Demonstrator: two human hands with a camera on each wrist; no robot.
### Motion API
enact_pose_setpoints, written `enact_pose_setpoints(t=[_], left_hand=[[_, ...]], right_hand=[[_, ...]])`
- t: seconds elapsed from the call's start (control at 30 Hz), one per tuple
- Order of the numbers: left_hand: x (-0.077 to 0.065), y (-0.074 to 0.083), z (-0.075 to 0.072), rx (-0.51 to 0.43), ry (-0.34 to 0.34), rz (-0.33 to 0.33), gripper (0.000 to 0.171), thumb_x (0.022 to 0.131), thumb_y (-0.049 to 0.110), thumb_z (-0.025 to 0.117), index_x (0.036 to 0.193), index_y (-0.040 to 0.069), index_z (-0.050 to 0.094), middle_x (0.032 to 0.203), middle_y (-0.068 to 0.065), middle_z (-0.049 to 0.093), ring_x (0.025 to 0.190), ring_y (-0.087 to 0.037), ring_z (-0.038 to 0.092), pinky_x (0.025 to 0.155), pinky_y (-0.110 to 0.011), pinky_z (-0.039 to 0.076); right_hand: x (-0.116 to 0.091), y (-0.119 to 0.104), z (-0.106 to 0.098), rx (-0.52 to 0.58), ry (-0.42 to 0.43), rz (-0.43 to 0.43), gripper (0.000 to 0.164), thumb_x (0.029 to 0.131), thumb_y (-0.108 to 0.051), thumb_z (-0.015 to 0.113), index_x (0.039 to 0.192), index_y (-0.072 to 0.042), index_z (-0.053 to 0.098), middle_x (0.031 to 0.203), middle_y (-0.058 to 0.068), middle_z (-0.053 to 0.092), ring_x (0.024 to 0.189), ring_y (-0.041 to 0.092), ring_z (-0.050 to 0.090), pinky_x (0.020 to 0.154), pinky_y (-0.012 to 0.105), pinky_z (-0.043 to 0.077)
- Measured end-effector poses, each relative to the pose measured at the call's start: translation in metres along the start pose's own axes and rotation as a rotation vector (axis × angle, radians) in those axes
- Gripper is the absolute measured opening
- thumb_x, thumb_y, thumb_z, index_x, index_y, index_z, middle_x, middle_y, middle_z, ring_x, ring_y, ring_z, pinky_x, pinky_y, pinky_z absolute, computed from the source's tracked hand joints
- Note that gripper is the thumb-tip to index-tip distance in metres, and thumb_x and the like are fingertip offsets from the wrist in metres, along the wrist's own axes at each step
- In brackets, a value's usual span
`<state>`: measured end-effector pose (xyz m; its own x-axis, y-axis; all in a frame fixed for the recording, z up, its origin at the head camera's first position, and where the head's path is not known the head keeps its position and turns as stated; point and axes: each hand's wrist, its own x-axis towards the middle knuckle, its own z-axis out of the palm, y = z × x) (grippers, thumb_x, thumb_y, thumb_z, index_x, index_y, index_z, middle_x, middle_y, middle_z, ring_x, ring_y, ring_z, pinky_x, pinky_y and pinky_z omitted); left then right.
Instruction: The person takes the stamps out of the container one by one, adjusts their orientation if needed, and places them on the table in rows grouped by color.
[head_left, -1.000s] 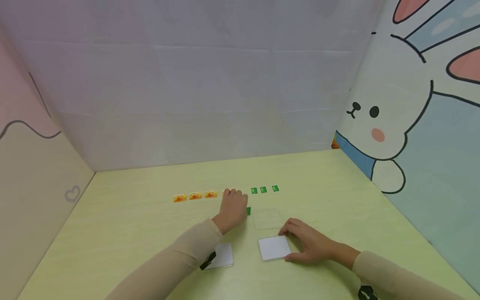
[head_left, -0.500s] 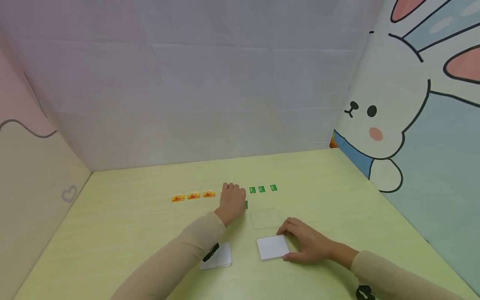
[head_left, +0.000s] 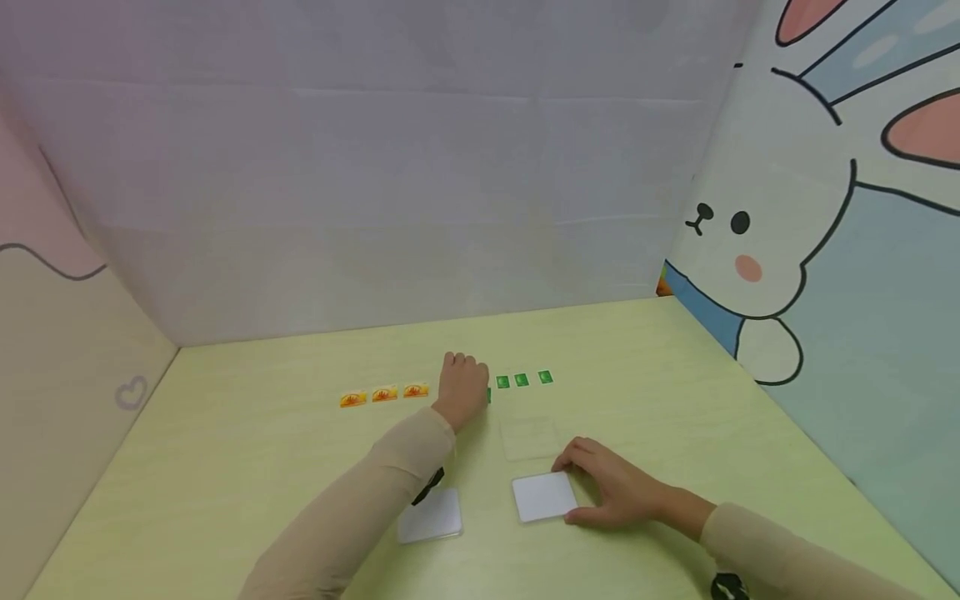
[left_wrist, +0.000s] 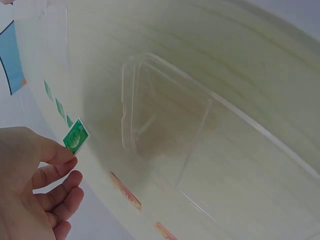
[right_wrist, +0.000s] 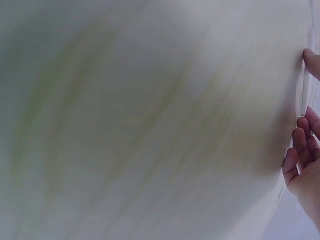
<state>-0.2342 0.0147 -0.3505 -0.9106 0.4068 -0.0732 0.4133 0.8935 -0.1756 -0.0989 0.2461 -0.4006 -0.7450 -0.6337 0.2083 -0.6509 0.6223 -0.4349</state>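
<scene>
My left hand (head_left: 462,390) pinches a small green card (left_wrist: 76,136) between thumb and index finger, tilted just off the table; its other fingers are loosely curled. In the head view only a sliver of that card shows beside the hand. Further right, three small green cards (head_left: 521,380) lie in a row. Three orange cards (head_left: 385,393) form a row at left. With thumb and fingers, my right hand (head_left: 615,492) grips the right edge of a flat white rectangular stack (head_left: 545,497), which lies on the table.
Another white rectangular stack (head_left: 430,517) lies near the left forearm, partly covered by it. A clear plastic tray (head_left: 530,437) sits behind the right stack. The left wrist view shows a larger-looking clear tray (left_wrist: 215,98). A plain wall (head_left: 420,208) stands behind the table.
My left hand has moved forward, away from me, carrying the green card toward the row's level. My right hand stays on the white stack. The head view has shifted slightly.
</scene>
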Motion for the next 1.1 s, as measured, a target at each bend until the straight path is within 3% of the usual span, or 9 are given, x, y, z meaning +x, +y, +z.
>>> enact_pose_setpoints(t=[0.33, 0.5, 0.77, 1.1], left_hand=[[0.016, -0.006, 0.002, -0.069, -0.027, -0.033, 0.017, 0.095, 0.018, 0.054, 0.100, 0.009, 0.067, 0.097, -0.007, 0.065, 0.089, -0.022, 0.049, 0.098, -0.040, 0.034], [0.022, -0.008, 0.001, -0.096, -0.022, -0.041, 0.015, 0.094, 0.017, 0.055, 0.096, 0.010, 0.068, 0.090, -0.005, 0.064, 0.082, -0.020, 0.046, 0.093, -0.038, 0.034], [0.028, -0.009, 0.001, -0.088, -0.054, -0.039, 0.017, 0.096, 0.013, 0.053, 0.101, 0.011, 0.068, 0.095, -0.005, 0.065, 0.084, -0.020, 0.044, 0.095, -0.039, 0.033], [0.035, -0.009, 0.007, -0.057, -0.046, -0.043, 0.014, 0.094, 0.015, 0.057, 0.101, 0.011, 0.068, 0.095, -0.005, 0.065, 0.084, -0.020, 0.046, 0.097, -0.039, 0.034]], right_hand=[[-0.001, 0.001, 0.002, -0.024, 0.017, -0.020, 0.050, 0.080, -0.049, 0.072, 0.113, -0.014, 0.058, 0.111, -0.007, 0.056, 0.103, 0.006, 0.051, 0.091, 0.030, 0.047], [-0.001, 0.000, 0.003, -0.024, 0.020, -0.017, 0.049, 0.081, -0.049, 0.072, 0.113, -0.014, 0.058, 0.111, -0.008, 0.055, 0.102, 0.005, 0.050, 0.091, 0.030, 0.047], [0.000, 0.001, 0.002, -0.024, 0.037, -0.033, 0.049, 0.081, -0.048, 0.072, 0.113, -0.014, 0.057, 0.110, -0.008, 0.055, 0.102, 0.005, 0.050, 0.090, 0.029, 0.047], [0.000, 0.002, 0.005, -0.027, 0.049, -0.061, 0.048, 0.082, -0.047, 0.071, 0.114, -0.013, 0.057, 0.111, -0.007, 0.056, 0.102, 0.005, 0.050, 0.089, 0.029, 0.047]])
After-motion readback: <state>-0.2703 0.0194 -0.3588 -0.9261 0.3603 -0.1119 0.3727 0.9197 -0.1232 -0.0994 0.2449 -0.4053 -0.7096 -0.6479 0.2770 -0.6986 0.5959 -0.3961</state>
